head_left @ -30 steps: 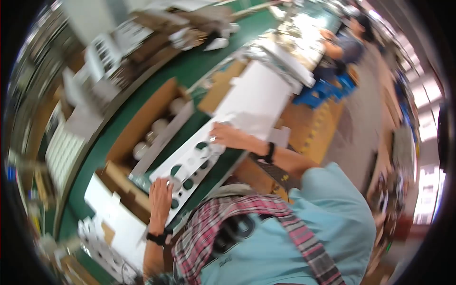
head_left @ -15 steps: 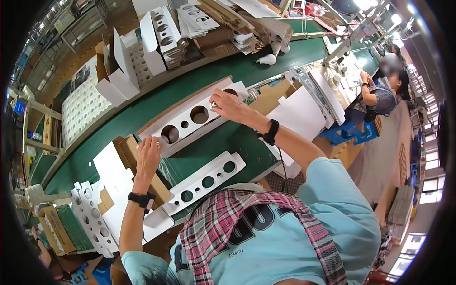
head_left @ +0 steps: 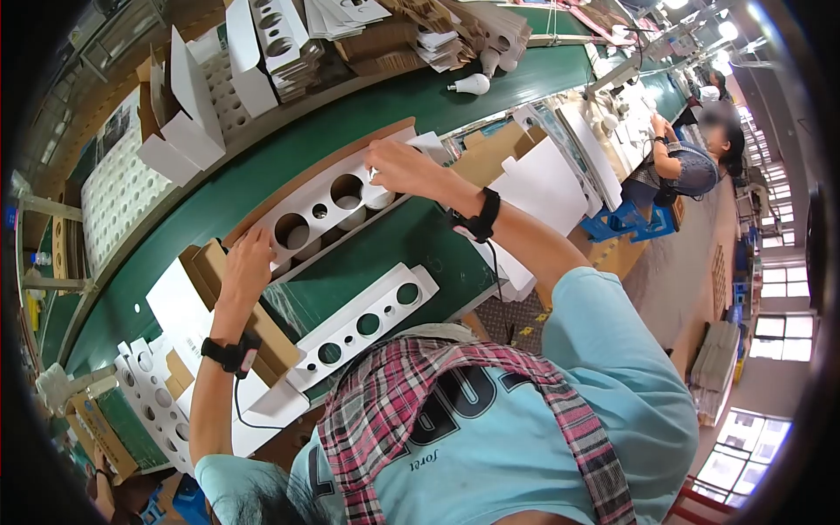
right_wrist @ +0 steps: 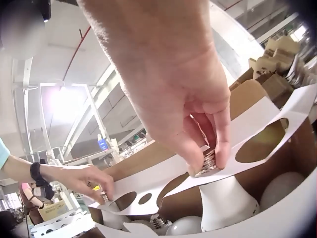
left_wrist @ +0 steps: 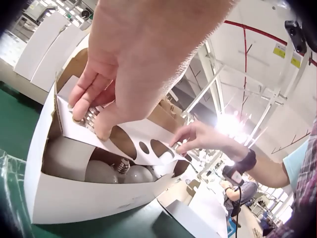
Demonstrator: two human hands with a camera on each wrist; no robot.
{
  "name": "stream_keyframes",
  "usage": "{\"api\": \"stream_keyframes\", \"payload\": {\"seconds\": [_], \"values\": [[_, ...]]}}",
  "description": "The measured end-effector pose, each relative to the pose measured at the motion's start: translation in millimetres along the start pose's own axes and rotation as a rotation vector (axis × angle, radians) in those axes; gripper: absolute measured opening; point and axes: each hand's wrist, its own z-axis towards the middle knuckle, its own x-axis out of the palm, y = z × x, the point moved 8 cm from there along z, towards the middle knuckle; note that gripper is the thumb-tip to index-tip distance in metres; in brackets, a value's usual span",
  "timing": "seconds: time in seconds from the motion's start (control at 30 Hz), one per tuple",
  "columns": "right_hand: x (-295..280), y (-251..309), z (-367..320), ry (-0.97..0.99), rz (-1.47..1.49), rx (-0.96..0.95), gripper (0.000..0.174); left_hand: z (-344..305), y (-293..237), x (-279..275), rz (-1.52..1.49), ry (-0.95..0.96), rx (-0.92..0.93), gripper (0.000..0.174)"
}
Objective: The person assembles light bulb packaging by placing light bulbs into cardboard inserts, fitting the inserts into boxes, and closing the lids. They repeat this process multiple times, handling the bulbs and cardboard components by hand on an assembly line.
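Observation:
In the head view a long white cardboard strip with round holes (head_left: pixel 313 198) lies over an open box (head_left: pixel 332 164). My left hand (head_left: pixel 248 271) is at its near-left end, my right hand (head_left: pixel 407 169) towards its far-right end. The left wrist view shows my left thumb and fingers pinching a metal screw base (left_wrist: pixel 90 118) above the strip, with white bulbs (left_wrist: pixel 138 174) below. My right fingers pinch another screw base (right_wrist: pixel 207 162) at a hole, its white bulb body (right_wrist: pixel 225 203) hanging beneath the strip, in the right wrist view.
Another holed strip (head_left: pixel 348 322) lies on the green table nearer my body. An open white and brown carton (head_left: pixel 179 293) stands at left. Stacked cardboard (head_left: pixel 385 57) and a loose bulb (head_left: pixel 472 84) are beyond. A person (head_left: pixel 687 166) sits at far right.
Both hands have moved from the nearer table area to the box, which the holed strip now covers. Since half a second ago, bulbs have become visible under the strip's near edge.

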Motion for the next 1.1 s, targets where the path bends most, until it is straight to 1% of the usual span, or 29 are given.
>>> {"api": "stream_keyframes", "payload": {"seconds": [0.07,0.1,0.17,0.2,0.23,0.33,0.4,0.47,0.5,0.53,0.57,0.63,0.67,0.73,0.77,0.87,0.9,1.0,1.07,1.1], "values": [[-5,-1,0,-0.002,0.071,-0.022,0.024,-6,-3,9,0.014,-0.036,0.024,0.016],[-4,-6,-1,0.043,0.142,0.002,0.023,-11,-5,18,0.04,-0.044,0.027,0.016],[2,-5,-4,0.09,0.114,0.02,0.022,-15,-11,28,0.14,-0.06,0.036,0.02],[4,-5,-1,0.115,0.091,0.02,0.022,-12,-7,25,0.155,-0.069,0.016,0.021],[8,2,1,0.062,-0.003,-0.051,0.022,-10,-2,22,0.165,-0.071,0.001,0.022],[11,10,6,-0.093,0.008,-0.135,0.016,-8,6,25,0.146,-0.034,-0.01,0.024],[11,5,9,-0.084,0.086,-0.162,0.014,-5,3,21,0.158,-0.008,-0.012,0.024],[11,-1,13,-0.088,0.138,-0.192,0.014,-1,-12,16,0.179,-0.005,-0.008,0.024],[22,-6,16,0.014,0.003,-0.13,0.014,0,-21,13,0.161,-0.01,0.003,0.024],[31,-7,13,0.052,-0.002,-0.109,0.015,-2,-24,12,0.14,-0.008,0.01,0.024],[41,-8,8,0.095,-0.011,-0.09,0.017,-4,-17,18,0.122,-0.044,0.042,0.025],[51,-10,4,0.187,-0.058,-0.02,0.017,-15,-1,38,0.132,-0.066,0.032,0.024],[47,-1,-6,0.059,-0.011,-0.129,0.017,-17,0,47,0.137,-0.07,0.053,0.024],[28,2,-33,-0.223,0.024,-0.342,0.018,-12,-3,64,0.195,0.003,0.011,0.024],[39,-5,-34,-0.172,0.016,-0.298,0.019,-8,-6,65,0.191,0.001,0.014,0.025],[63,-14,-24,0.018,0.071,-0.072,0.019,-23,9,54,0.191,0.02,-0.041,0.027],[67,-15,-25,-0.037,0.08,-0.123,0.023,-22,6,56,0.168,0.024,-0.033,0.028],[70,-12,-32,-0.023,0.013,-0.105,0.023,-23,12,68,0.191,0.084,-0.072,0.032],[104,-25,-38,-0.31,-0.12,-0.321,0.026,-25,19,75,0.202,0.181,-0.133,0.034],[88,-16,-36,-0.238,-0.022,-0.206,0.026,-23,12,72,0.212,0.113,-0.102,0.035]]}}
